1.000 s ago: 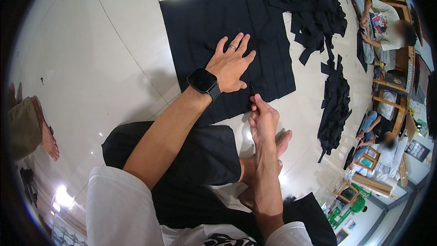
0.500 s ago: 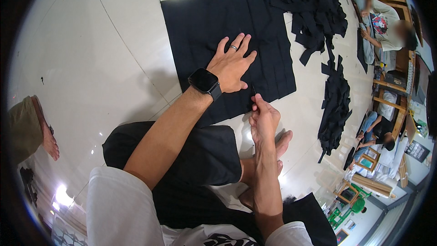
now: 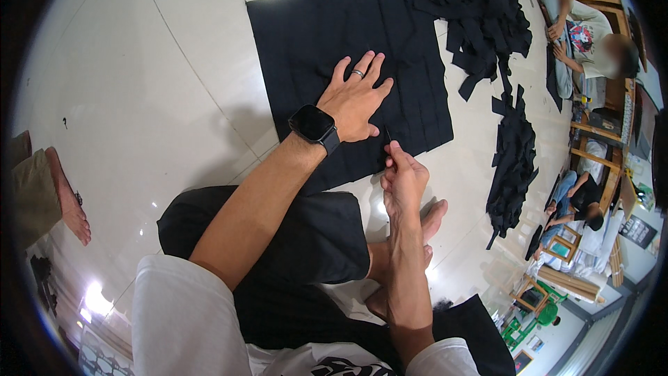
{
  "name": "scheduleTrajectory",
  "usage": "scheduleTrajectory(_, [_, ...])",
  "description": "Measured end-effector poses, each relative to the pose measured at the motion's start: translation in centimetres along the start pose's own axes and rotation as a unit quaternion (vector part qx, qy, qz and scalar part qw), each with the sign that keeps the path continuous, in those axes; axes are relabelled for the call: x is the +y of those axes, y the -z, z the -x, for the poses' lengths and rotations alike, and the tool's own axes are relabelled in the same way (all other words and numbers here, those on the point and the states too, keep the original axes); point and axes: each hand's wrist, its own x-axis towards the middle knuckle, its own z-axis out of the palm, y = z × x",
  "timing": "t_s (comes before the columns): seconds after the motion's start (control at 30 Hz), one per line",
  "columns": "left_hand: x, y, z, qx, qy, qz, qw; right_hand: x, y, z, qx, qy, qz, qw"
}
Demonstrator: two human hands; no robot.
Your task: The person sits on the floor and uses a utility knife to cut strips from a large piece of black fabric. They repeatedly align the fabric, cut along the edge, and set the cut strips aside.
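a black fabric panel (image 3: 313, 35) lies spread on the glossy tiled floor (image 3: 139, 97), in front of the person's folded legs, with parallel ridges across it and a stepped far edge. the left hand (image 3: 351, 104) is released, palm down on the panel near its middle, fingers fanned; it wears a ring (image 3: 358, 73), and a black smartwatch (image 3: 312, 123) sits at its wrist. the right hand (image 3: 405, 175), at the panel's near edge, grasps a slim dark tool (image 3: 389, 135) between thumb and fingers, its tip over the fabric; whether it touches, i cannot tell. to the right lie a large heap of black fabric strips (image 3: 480, 7) and a narrower pile of strips (image 3: 513, 167). beyond, two people sit on the floor.
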Motion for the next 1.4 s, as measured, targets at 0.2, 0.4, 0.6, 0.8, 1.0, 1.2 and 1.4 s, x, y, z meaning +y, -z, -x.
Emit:
scheduleTrajectory(0.2, [0.0, 0.2, 0.1, -0.004, 0.004, -0.005, 1.000, -0.3, -0.7, -0.3, -0.017, 0.011, -0.007, 1.000])
scheduleTrajectory(0.4, [-0.1, -0.1, 0.1, 0.004, -0.002, 0.001, 1.000, -0.5, -0.9, -0.4, -0.007, 0.011, 0.009, 1.000])
scheduleTrajectory(0.6, [0.0, 0.1, 0.1, 0.003, -0.002, 0.005, 1.000, -0.4, -0.5, 0.0, 0.009, 0.007, 0.015, 1.000])
scheduleTrajectory(0.8, [-0.1, 0.0, 0.1, 0.009, -0.004, 0.006, 1.000, -0.4, -1.1, -1.1, -0.023, 0.011, -0.011, 1.000])
scheduleTrajectory(1.0, [-0.1, 0.0, 0.0, 0.006, -0.005, -0.001, 1.000, -0.5, -1.3, -0.7, -0.005, 0.010, 0.005, 1.000])
scheduleTrajectory(1.2, [0.0, 0.1, 0.1, 0.007, 0.001, 0.001, 1.000, -0.7, -1.0, -0.2, 0.010, 0.012, 0.022, 1.000])
scheduleTrajectory(1.4, [0.1, 0.0, 0.0, 0.005, 0.002, -0.003, 1.000, -0.9, -1.8, -1.4, -0.033, 0.024, -0.004, 0.999])
